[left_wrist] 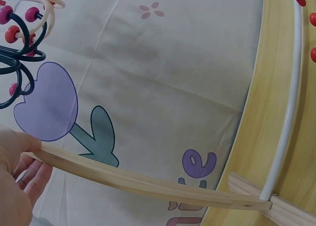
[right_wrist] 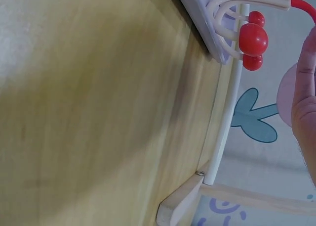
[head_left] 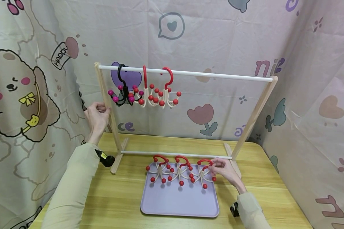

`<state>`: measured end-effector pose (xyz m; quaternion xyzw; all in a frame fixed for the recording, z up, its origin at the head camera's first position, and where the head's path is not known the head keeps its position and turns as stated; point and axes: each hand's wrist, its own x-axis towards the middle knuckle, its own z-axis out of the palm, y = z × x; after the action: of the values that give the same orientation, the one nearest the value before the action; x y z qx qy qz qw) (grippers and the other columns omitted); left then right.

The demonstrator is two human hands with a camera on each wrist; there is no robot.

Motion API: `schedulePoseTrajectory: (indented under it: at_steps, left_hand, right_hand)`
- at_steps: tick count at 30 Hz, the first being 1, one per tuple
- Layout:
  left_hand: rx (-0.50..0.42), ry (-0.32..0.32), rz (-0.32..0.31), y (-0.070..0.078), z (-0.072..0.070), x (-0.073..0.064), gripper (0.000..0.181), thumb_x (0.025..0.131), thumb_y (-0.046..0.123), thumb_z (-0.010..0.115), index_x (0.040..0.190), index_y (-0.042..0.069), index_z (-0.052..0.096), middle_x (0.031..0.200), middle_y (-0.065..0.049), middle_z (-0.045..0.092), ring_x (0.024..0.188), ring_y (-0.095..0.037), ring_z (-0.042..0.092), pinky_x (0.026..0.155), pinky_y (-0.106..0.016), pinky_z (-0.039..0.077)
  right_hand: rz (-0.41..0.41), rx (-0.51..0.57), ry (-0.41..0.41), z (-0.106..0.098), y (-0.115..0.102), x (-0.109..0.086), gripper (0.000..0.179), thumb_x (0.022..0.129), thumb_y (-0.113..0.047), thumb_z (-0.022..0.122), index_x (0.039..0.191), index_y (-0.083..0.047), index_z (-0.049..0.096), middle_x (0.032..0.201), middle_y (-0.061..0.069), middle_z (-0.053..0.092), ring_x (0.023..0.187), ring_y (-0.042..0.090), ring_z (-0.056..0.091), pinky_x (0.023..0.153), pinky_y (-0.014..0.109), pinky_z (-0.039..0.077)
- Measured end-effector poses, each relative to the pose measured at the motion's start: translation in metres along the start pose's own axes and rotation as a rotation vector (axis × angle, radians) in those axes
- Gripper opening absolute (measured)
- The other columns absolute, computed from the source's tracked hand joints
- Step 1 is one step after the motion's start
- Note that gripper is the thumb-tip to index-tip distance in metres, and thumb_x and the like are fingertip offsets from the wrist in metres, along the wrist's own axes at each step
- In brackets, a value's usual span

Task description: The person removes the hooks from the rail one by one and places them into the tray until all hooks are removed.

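In the head view my left hand (head_left: 98,119) grips the left wooden post (head_left: 113,127) of a garment rack, thumb on one side and fingers on the other. My right hand (head_left: 225,170) pinches the red hook of the rightmost claw hanger (head_left: 202,174), which has cream prongs tipped with red balls. This hanger stands on a lilac tray (head_left: 179,206) beside a middle hanger (head_left: 180,173) and a left hanger (head_left: 160,171) of the same kind. In the right wrist view, the fingertips (right_wrist: 310,53) are partly cut off at the frame's edge.
From the white top rail (head_left: 218,75) hang a black claw hanger (head_left: 124,92) with magenta balls and two red-hooked ones, near the left end. A white lower rail (head_left: 175,154) runs behind the tray. Printed curtains (head_left: 172,51) enclose the wooden table (head_left: 117,197).
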<state>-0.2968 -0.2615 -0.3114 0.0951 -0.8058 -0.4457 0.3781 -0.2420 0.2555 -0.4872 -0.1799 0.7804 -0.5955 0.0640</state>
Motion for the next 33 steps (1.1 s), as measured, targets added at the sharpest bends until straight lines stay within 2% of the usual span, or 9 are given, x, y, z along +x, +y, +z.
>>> schedulePoseTrajectory:
  at_steps: [3, 6, 9, 11, 13, 15, 20, 27, 33]
  left_hand:
    - [0.003, 0.000, -0.002, 0.000, 0.000, 0.000, 0.025, 0.090, 0.009, 0.069, 0.111, -0.005, 0.069, 0.106, -0.026, 0.074, 0.077, 0.000, 0.045, 0.105, -0.043, 0.039]
    - [-0.002, -0.001, -0.002, 0.000, 0.000, 0.000, 0.025, 0.090, 0.008, 0.069, 0.111, -0.006, 0.069, 0.106, -0.027, 0.073, 0.086, -0.012, 0.054, 0.106, -0.044, 0.037]
    - [-0.008, -0.003, -0.002, 0.000, 0.001, 0.000, 0.025, 0.090, 0.007, 0.068, 0.111, -0.006, 0.069, 0.106, -0.028, 0.073, 0.099, -0.029, 0.059, 0.107, -0.045, 0.036]
    - [-0.007, -0.004, -0.004, 0.001, 0.001, 0.000, 0.025, 0.090, 0.007, 0.068, 0.112, -0.006, 0.069, 0.107, -0.028, 0.073, 0.103, -0.032, 0.059, 0.108, -0.045, 0.035]
    - [0.001, -0.002, -0.009, 0.001, 0.000, 0.001, 0.025, 0.090, 0.008, 0.069, 0.112, -0.005, 0.069, 0.107, -0.027, 0.073, 0.098, -0.026, 0.059, 0.107, -0.044, 0.036]
    - [0.011, -0.001, -0.014, 0.002, 0.000, 0.001, 0.025, 0.090, 0.008, 0.069, 0.112, -0.004, 0.069, 0.107, -0.026, 0.074, 0.087, -0.014, 0.057, 0.106, -0.043, 0.038]
    - [0.017, -0.003, -0.021, 0.002, -0.001, 0.001, 0.025, 0.090, 0.009, 0.070, 0.112, -0.004, 0.070, 0.106, -0.025, 0.074, 0.069, 0.011, 0.042, 0.102, -0.041, 0.042]
    - [0.012, 0.003, -0.010, 0.003, 0.000, 0.000, 0.025, 0.090, 0.008, 0.070, 0.111, -0.004, 0.069, 0.105, -0.026, 0.074, 0.069, 0.011, 0.042, 0.105, -0.043, 0.040]
    - [0.025, -0.003, -0.020, 0.003, -0.001, 0.000, 0.026, 0.090, 0.010, 0.070, 0.112, -0.003, 0.069, 0.107, -0.026, 0.074, 0.071, 0.008, 0.042, 0.104, -0.041, 0.041]
  right_hand:
    - [-0.003, -0.037, 0.026, -0.001, -0.004, 0.001, 0.031, 0.091, -0.010, 0.071, 0.113, 0.010, 0.063, 0.077, -0.005, 0.073, 0.061, 0.015, 0.065, 0.062, 0.031, 0.056]
    - [-0.016, -0.065, 0.049, -0.004, -0.010, 0.003, 0.028, 0.091, -0.013, 0.072, 0.112, 0.005, 0.067, 0.071, -0.007, 0.069, 0.058, 0.018, 0.060, 0.059, 0.030, 0.051]
    - [-0.058, -0.057, 0.046, -0.008, -0.018, 0.006, 0.028, 0.093, -0.012, 0.070, 0.112, 0.008, 0.066, 0.068, -0.010, 0.066, 0.056, 0.014, 0.056, 0.056, 0.029, 0.049]
    - [-0.096, -0.034, 0.031, -0.011, -0.024, 0.009, 0.030, 0.093, -0.008, 0.068, 0.113, 0.013, 0.063, 0.068, -0.010, 0.065, 0.055, 0.010, 0.054, 0.054, 0.030, 0.048]
    - [-0.125, -0.021, 0.019, -0.014, -0.032, 0.012, 0.030, 0.093, -0.006, 0.068, 0.113, 0.016, 0.061, 0.068, -0.008, 0.064, 0.055, 0.007, 0.052, 0.052, 0.028, 0.046]
    - [-0.134, -0.029, 0.022, -0.016, -0.041, 0.016, 0.028, 0.093, -0.005, 0.068, 0.112, 0.014, 0.062, 0.066, -0.006, 0.062, 0.055, 0.005, 0.052, 0.052, 0.025, 0.045]
    - [-0.130, -0.085, 0.045, -0.022, -0.069, 0.030, 0.021, 0.092, -0.007, 0.070, 0.110, 0.004, 0.066, 0.066, -0.007, 0.063, 0.056, 0.006, 0.053, 0.053, 0.021, 0.045]
    - [-0.167, -0.144, 0.073, -0.034, -0.120, 0.054, 0.029, 0.092, -0.012, 0.071, 0.115, 0.006, 0.065, 0.079, -0.011, 0.071, 0.065, 0.006, 0.062, 0.062, 0.024, 0.055]
    - [-0.260, -0.166, 0.121, -0.039, -0.169, 0.076, 0.024, 0.093, -0.012, 0.070, 0.113, 0.001, 0.067, 0.079, -0.013, 0.072, 0.064, 0.006, 0.063, 0.060, 0.023, 0.054]
